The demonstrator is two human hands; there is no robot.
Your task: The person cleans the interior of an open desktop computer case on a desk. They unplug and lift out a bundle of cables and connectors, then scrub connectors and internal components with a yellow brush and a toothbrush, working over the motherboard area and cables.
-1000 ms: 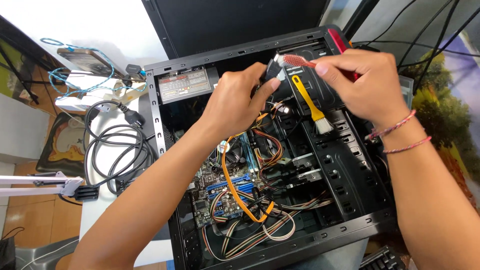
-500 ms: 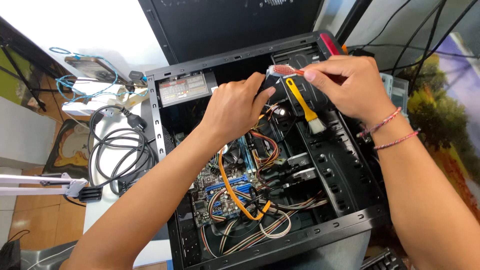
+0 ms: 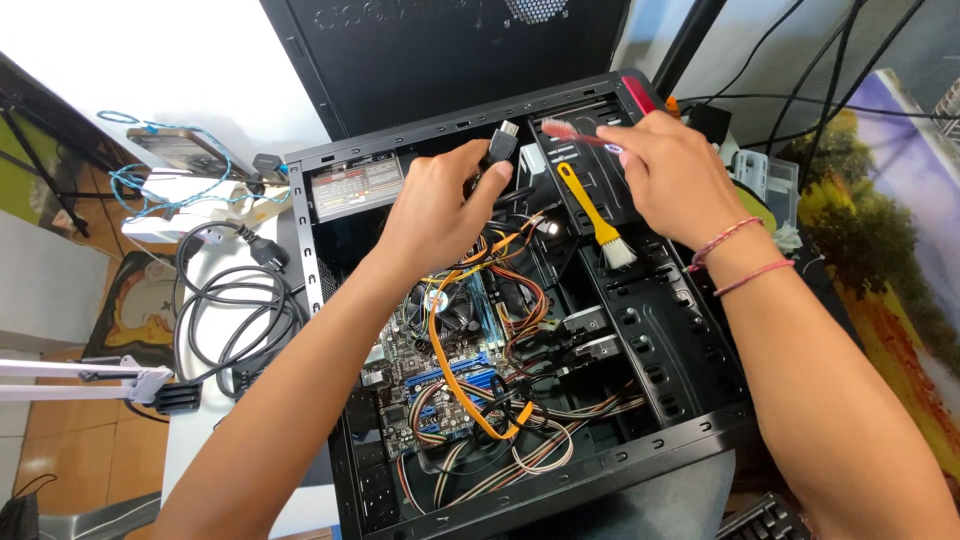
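**A:** What are your hands on?

**B:** Your left hand [image 3: 440, 205], just above centre of the frame, has its fingers closed around a black cable connector [image 3: 501, 141] whose metal tip points up past the top edge of the open computer case [image 3: 330, 300]. Your right hand [image 3: 672, 170], upper right of centre, pinches the handle of a red toothbrush [image 3: 572, 131], the bristle end aimed left toward that connector. The two sit near each other, not touching.

**A:** And beneath them?

**B:** A yellow-handled brush [image 3: 590, 212] with pale bristles lies on the black drive bay inside the case, just below your right hand. Lower down, at the middle of the frame, you see the motherboard [image 3: 440, 375], with an orange flat cable [image 3: 455, 385] looping across it and striped wire bundles [image 3: 520, 455] toward the bottom.

**A:** What carries all this?

**B:** You have the case lying on its side on a white worktop [image 3: 200, 430]. At centre left a coil of black power cord [image 3: 225, 315] rests on that surface; at upper left a phone [image 3: 180, 150] is tangled with a thin blue cable. A black side panel [image 3: 450, 50] leans upright behind the case at top centre. A white clamp arm [image 3: 90, 380] juts in from the left edge, over wooden flooring [image 3: 70, 440] at lower left. At far right a landscape picture [image 3: 890, 230] fills the edge.
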